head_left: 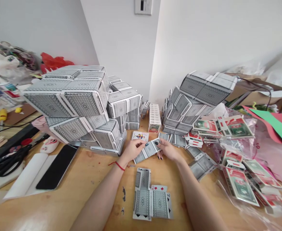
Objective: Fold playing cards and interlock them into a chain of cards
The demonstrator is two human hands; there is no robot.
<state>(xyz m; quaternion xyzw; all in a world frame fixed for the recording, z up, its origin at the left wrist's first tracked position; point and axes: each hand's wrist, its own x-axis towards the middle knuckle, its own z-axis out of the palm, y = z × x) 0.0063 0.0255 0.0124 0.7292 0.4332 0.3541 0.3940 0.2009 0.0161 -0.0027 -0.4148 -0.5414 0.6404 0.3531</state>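
Note:
My left hand (132,150) and my right hand (167,149) both grip a flat, unfolded grey-patterned card box (147,150) just above the wooden table (95,179). The left fingers pinch its near-left end, the right fingers hold its far-right end. A face-up playing card (140,136) lies just beyond the hands. Closer to me rest more flattened grey card boxes (150,199), side by side. A red string circles my left wrist.
Tall stacks of assembled grey boxes stand at left (75,102) and right (194,99). Red-and-green flat packs in plastic (237,179) spread at right. A black phone (56,166), scissors (8,160) and clutter lie at left. White walls meet in a corner behind.

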